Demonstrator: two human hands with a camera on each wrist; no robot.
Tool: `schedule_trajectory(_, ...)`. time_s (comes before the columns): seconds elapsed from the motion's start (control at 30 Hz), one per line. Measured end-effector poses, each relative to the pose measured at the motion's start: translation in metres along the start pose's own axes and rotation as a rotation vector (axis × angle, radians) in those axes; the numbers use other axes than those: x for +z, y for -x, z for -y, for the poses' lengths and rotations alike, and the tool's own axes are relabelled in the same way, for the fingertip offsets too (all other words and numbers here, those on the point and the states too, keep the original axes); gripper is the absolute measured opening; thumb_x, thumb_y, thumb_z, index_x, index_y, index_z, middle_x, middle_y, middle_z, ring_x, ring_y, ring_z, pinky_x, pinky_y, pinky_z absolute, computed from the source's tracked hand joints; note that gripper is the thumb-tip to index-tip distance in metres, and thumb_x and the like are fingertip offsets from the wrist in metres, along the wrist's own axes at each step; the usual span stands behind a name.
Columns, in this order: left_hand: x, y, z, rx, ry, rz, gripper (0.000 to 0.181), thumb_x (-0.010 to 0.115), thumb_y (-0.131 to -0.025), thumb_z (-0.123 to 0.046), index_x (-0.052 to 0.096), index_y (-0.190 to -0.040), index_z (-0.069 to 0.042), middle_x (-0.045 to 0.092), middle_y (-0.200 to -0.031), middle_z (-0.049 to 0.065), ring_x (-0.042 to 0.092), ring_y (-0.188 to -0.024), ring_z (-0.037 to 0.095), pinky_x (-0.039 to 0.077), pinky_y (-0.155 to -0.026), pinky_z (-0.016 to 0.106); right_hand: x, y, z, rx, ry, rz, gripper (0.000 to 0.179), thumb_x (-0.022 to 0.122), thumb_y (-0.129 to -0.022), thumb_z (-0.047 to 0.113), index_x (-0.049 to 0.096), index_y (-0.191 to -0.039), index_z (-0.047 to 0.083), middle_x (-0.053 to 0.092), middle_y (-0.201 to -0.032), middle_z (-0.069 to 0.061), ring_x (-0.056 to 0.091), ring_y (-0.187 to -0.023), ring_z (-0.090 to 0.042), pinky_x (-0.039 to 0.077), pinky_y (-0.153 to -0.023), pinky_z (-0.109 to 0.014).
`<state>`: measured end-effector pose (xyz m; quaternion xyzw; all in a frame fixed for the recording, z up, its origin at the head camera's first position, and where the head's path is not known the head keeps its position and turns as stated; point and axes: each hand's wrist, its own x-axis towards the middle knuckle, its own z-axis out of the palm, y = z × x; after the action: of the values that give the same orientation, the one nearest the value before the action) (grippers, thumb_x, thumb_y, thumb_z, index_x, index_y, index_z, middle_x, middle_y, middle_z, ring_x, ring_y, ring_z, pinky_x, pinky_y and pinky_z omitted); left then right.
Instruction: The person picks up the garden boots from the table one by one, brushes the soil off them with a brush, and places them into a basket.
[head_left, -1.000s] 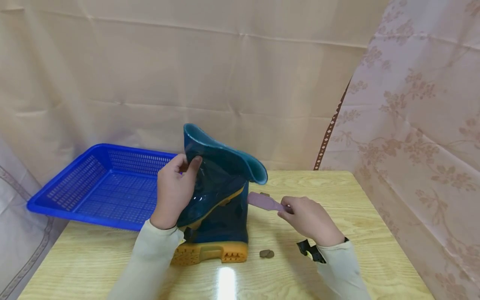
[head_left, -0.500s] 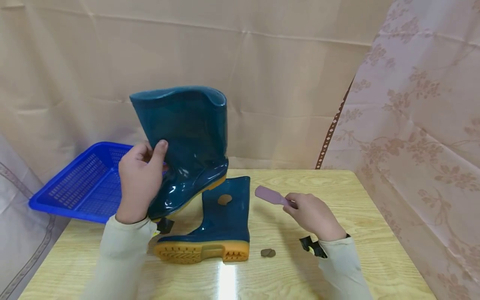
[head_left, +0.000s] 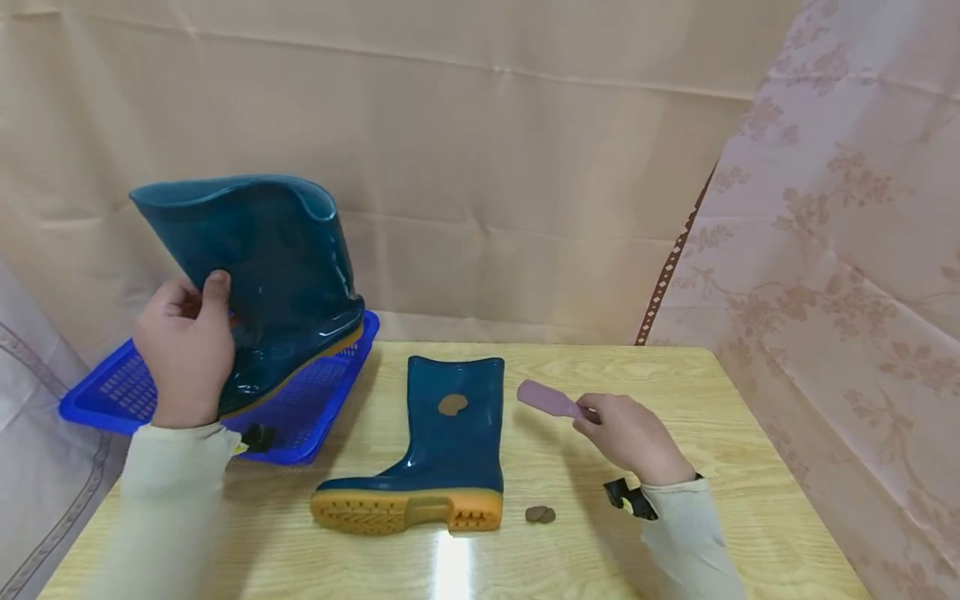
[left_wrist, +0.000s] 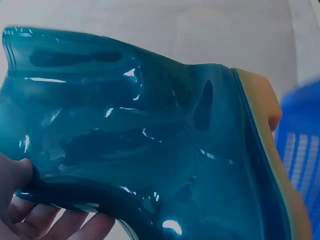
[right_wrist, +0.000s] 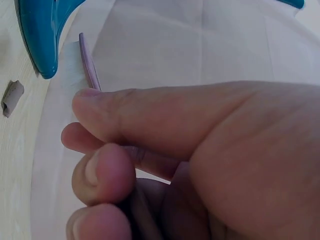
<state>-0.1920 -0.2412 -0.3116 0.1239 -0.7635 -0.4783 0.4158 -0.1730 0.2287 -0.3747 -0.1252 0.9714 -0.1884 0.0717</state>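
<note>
My left hand (head_left: 191, 342) grips a dark teal rubber boot (head_left: 281, 258) by the front of its shaft, thumb on the near side. The boot is held up, tilted, over the blue basket (head_left: 348, 383); its yellow sole (left_wrist: 265, 107) shows in the left wrist view. In my right hand (head_left: 630, 433) is the handle of a purple brush (head_left: 546, 397), held above the table. Pale bristles (right_wrist: 74, 65) show along its head in the right wrist view. A second rubber boot (head_left: 457, 442) lies on its side at the middle, with a brown patch (head_left: 452, 405) on its shaft.
Small brown lumps (head_left: 540, 514) lie on the wooden table (head_left: 675, 375), right of the lying boot's heel. A beige curtain (head_left: 480, 167) hangs behind the table, and a floral curtain (head_left: 862, 275) runs along the right side.
My left hand has lifted the boot off the lying one and carried it left over the basket, uncovering the other boot and its brown patch. My right hand has barely shifted, still holding the brush.
</note>
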Motion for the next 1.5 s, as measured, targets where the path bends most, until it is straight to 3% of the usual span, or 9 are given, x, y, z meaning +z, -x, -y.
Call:
schedule_trajectory(0.13,-0.010,-0.019,0.022,-0.070,-0.064,0.030,0.031,0.062,-0.102,-0.044,0.061,-0.080,-0.022,0.059,-0.075,-0.018,0.058,-0.067,-0.003,0.045,-0.061,0.015,0.001,-0.002,-0.001,0.009,0.009,0.020,0.019,0.070,-0.100,0.019,0.073,-0.114,0.006,0.068,-0.083,0.003,0.051,-0.065,-0.013,0.041,-0.059,-0.032)
schedule_trajectory(0.33,-0.013,-0.042,0.050,-0.171,-0.197,0.086,0.046,0.059,-0.103,-0.047,0.061,-0.082,-0.006,0.053,-0.070,-0.016,0.051,-0.070,0.002,0.041,-0.059,0.019,0.003,-0.007,-0.003,0.022,0.014,0.032,0.020,0.070,-0.100,0.019,0.073,-0.114,0.006,0.072,-0.090,0.001,0.054,-0.067,-0.013,0.045,-0.062,-0.033)
schedule_trajectory(0.5,-0.014,-0.053,0.067,-0.288,-0.272,0.233,0.055,0.046,-0.104,-0.056,0.063,-0.105,-0.004,0.056,-0.088,0.002,0.051,-0.081,0.016,0.046,-0.062,0.021,0.009,-0.011,-0.002,0.019,-0.019,0.051,0.019,0.069,-0.099,0.017,0.073,-0.114,0.005,0.070,-0.085,0.002,0.052,-0.064,-0.013,0.043,-0.060,-0.032)
schedule_trajectory(0.77,-0.013,-0.067,0.086,-0.358,-0.323,0.447,0.066,0.030,-0.107,-0.057,0.054,-0.121,0.003,0.049,-0.102,0.018,0.048,-0.086,0.030,0.046,-0.061,0.035,0.008,-0.012,-0.005,0.029,-0.033,0.072,0.022,0.069,-0.100,0.019,0.073,-0.116,0.005,0.068,-0.082,0.003,0.051,-0.064,-0.013,0.040,-0.058,-0.032)
schedule_trajectory(0.87,-0.014,-0.074,0.097,-0.391,-0.338,0.500,0.073,0.025,-0.109,-0.054,0.046,-0.139,0.009,0.048,-0.113,0.025,0.048,-0.094,0.035,0.048,-0.070,0.041,0.006,-0.013,-0.007,0.030,-0.037,0.074,0.022,0.068,-0.100,0.020,0.073,-0.116,0.005,0.068,-0.082,0.003,0.051,-0.063,-0.013,0.039,-0.058,-0.032)
schedule_trajectory(1.0,-0.016,-0.081,0.106,-0.460,-0.320,0.509,0.074,0.027,-0.110,-0.049,0.024,-0.158,0.006,0.040,-0.147,0.036,0.048,-0.124,0.049,0.050,-0.100,0.060,0.005,-0.015,-0.009,0.035,-0.041,0.084,0.021,0.068,-0.100,0.019,0.073,-0.116,0.006,0.067,-0.081,0.003,0.050,-0.062,-0.013,0.039,-0.057,-0.032)
schedule_trajectory(1.1,-0.017,-0.081,0.105,-0.487,-0.281,0.508,0.077,0.036,-0.109,-0.047,0.009,-0.163,0.001,0.022,-0.164,0.033,0.035,-0.145,0.054,0.035,-0.112,0.067,0.004,-0.013,-0.010,0.036,-0.038,0.081,0.021,0.068,-0.101,0.019,0.072,-0.116,0.006,0.066,-0.079,0.002,0.049,-0.062,-0.013,0.038,-0.057,-0.032)
schedule_trajectory(1.27,-0.017,-0.069,0.088,-0.458,-0.248,0.522,0.087,0.047,-0.106,-0.045,-0.004,-0.163,-0.003,0.008,-0.168,0.030,0.020,-0.151,0.054,0.029,-0.113,0.070,0.003,-0.014,-0.010,0.013,-0.036,0.045,0.020,0.067,-0.101,0.019,0.072,-0.117,0.007,0.058,-0.071,0.003,0.045,-0.058,-0.011,0.035,-0.055,-0.029)
schedule_trajectory(1.5,0.004,-0.020,0.033,-0.194,-0.225,0.375,0.075,0.052,-0.104,-0.033,0.012,-0.164,-0.012,0.017,-0.169,0.016,0.017,-0.156,0.036,0.020,-0.124,0.059,0.003,-0.012,-0.008,-0.066,-0.039,-0.087,0.015,0.068,-0.101,0.019,0.072,-0.111,0.009,0.041,-0.062,0.006,0.035,-0.053,-0.009,0.027,-0.050,-0.025)
